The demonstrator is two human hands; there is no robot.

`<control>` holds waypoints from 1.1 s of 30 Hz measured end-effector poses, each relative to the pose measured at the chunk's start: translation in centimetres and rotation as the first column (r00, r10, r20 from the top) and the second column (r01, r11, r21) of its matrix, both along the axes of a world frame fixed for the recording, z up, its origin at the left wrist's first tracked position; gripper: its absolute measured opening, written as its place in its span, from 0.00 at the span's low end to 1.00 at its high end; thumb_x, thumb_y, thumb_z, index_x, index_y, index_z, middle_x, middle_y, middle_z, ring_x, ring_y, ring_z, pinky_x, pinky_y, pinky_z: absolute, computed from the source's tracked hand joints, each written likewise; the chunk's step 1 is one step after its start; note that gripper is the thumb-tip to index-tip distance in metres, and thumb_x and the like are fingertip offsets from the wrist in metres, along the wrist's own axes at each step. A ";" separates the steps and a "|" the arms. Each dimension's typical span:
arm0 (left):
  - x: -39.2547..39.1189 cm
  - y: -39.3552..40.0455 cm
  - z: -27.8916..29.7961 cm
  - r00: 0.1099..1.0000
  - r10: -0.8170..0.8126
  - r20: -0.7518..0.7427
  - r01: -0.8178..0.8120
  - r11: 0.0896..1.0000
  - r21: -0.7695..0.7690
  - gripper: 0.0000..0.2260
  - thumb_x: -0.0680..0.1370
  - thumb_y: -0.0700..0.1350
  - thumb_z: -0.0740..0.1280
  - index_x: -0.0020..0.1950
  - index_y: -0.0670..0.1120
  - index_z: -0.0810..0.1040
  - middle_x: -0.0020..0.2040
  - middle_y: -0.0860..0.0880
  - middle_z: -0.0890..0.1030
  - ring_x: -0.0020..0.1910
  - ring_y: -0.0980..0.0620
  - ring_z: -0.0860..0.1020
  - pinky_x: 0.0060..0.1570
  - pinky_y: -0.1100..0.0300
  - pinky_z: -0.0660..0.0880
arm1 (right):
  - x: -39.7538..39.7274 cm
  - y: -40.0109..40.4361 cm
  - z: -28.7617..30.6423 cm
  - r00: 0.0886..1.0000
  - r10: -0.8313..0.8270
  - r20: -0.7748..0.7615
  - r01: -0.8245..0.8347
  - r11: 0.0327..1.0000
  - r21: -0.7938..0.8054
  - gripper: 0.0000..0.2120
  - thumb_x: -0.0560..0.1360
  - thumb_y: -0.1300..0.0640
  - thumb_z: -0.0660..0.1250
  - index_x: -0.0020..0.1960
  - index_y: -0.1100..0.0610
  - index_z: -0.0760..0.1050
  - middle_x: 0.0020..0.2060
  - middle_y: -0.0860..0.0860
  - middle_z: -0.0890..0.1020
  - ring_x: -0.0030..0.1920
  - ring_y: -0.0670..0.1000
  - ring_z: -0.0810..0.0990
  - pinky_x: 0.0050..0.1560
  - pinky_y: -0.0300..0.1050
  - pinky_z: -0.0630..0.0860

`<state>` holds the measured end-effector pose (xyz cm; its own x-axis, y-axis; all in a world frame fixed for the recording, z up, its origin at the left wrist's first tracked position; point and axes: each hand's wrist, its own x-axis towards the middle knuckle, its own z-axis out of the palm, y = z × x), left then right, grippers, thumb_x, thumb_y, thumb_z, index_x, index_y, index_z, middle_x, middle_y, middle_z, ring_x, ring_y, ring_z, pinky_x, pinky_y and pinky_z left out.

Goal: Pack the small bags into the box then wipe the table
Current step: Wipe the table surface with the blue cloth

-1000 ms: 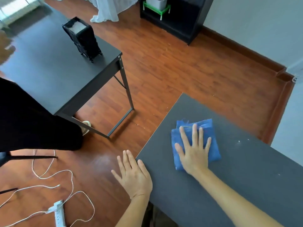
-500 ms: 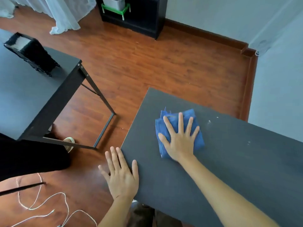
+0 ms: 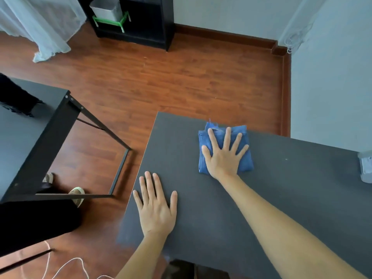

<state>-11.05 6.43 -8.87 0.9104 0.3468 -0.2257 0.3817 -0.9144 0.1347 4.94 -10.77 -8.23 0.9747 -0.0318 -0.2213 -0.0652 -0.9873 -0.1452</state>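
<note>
A folded blue cloth (image 3: 244, 150) lies on the dark grey table (image 3: 291, 188) near its far left corner. My right hand (image 3: 224, 155) presses flat on the cloth, fingers spread. My left hand (image 3: 156, 206) lies flat and open on the bare table top by the left edge, holding nothing. A clear plastic box (image 3: 365, 168) shows only partly at the right edge of the frame. No small bags are in view.
A second dark table (image 3: 30, 137) stands to the left with a black object (image 3: 16, 97) on it. A person in black with light shoes (image 3: 77, 195) stands beside it. White cables (image 3: 66, 264) lie on the wooden floor. A black shelf (image 3: 145, 23) stands against the far wall.
The view has swung to the right and the box edge has come into sight. My left hand has moved from the table's edge fully onto the top. My right hand stays on the cloth.
</note>
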 end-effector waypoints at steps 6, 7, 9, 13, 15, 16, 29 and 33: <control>0.1 -0.1 0.2 1.000 0.005 -0.003 -0.005 1.000 -0.018 0.34 0.79 0.62 0.46 0.78 0.42 0.48 0.79 0.43 0.50 0.79 0.44 0.46 0.75 0.41 0.47 | -7.6 -7.0 -0.1 0.990 -0.136 -0.040 0.134 0.989 -0.056 0.34 0.74 0.27 0.38 0.77 0.37 0.47 0.79 0.55 0.51 0.77 0.68 0.47 0.70 0.77 0.52; 0.1 -0.1 0.1 1.000 0.008 0.002 -0.008 1.000 -0.016 0.34 0.79 0.62 0.46 0.78 0.42 0.48 0.80 0.43 0.50 0.79 0.44 0.46 0.75 0.41 0.47 | -7.0 -7.3 0.2 0.963 -0.263 -0.062 0.261 0.964 -0.041 0.36 0.72 0.26 0.35 0.78 0.37 0.47 0.79 0.57 0.50 0.77 0.69 0.46 0.69 0.78 0.51; 0.2 -0.1 0.0 1.000 0.016 0.014 -0.016 1.000 -0.018 0.34 0.79 0.62 0.46 0.78 0.42 0.49 0.80 0.43 0.50 0.79 0.44 0.46 0.75 0.41 0.47 | -5.3 -5.0 0.8 0.958 -0.279 -0.070 0.278 0.960 -0.034 0.39 0.71 0.25 0.34 0.78 0.39 0.48 0.79 0.59 0.50 0.76 0.71 0.46 0.69 0.79 0.49; 0.2 -0.1 -0.1 1.000 0.018 0.007 -0.018 1.000 -0.014 0.35 0.78 0.62 0.48 0.78 0.42 0.50 0.80 0.44 0.50 0.79 0.46 0.45 0.75 0.42 0.46 | -1.5 5.8 0.0 0.982 0.187 0.027 -0.186 0.982 -0.021 0.36 0.73 0.27 0.46 0.77 0.40 0.52 0.78 0.60 0.54 0.76 0.72 0.49 0.68 0.78 0.48; 0.3 -0.1 -0.1 1.000 0.029 -0.002 -0.029 1.000 -0.003 0.35 0.78 0.63 0.47 0.78 0.43 0.49 0.80 0.44 0.50 0.79 0.46 0.44 0.75 0.43 0.45 | 1.8 10.9 -0.2 0.965 0.248 0.084 -0.251 0.968 0.030 0.35 0.73 0.28 0.47 0.77 0.39 0.52 0.79 0.59 0.53 0.76 0.72 0.47 0.68 0.78 0.44; 0.3 -0.1 -0.1 0.999 0.032 -0.006 -0.031 0.999 0.006 0.35 0.79 0.63 0.47 0.79 0.43 0.49 0.80 0.45 0.49 0.79 0.46 0.44 0.75 0.43 0.44 | 3.4 12.5 -0.1 0.960 0.267 0.081 -0.272 0.961 0.050 0.34 0.74 0.28 0.47 0.77 0.38 0.51 0.79 0.58 0.51 0.76 0.71 0.46 0.69 0.77 0.42; 0.1 -0.2 0.3 1.000 0.018 -0.002 -0.018 1.000 -0.012 0.35 0.78 0.62 0.45 0.78 0.42 0.50 0.79 0.43 0.52 0.79 0.43 0.47 0.75 0.40 0.49 | -1.9 -18.0 1.3 0.778 -0.628 -0.013 0.628 0.778 -0.030 0.35 0.73 0.27 0.40 0.78 0.38 0.46 0.80 0.57 0.45 0.77 0.68 0.41 0.70 0.77 0.41; 0.0 -0.1 0.3 1.000 0.009 0.006 -0.009 1.000 -0.024 0.36 0.78 0.63 0.42 0.78 0.41 0.49 0.79 0.42 0.52 0.79 0.43 0.47 0.75 0.38 0.50 | -10.7 -9.0 0.1 0.982 -0.183 0.034 0.186 0.979 -0.082 0.32 0.77 0.33 0.53 0.78 0.39 0.50 0.80 0.57 0.51 0.78 0.68 0.45 0.71 0.74 0.41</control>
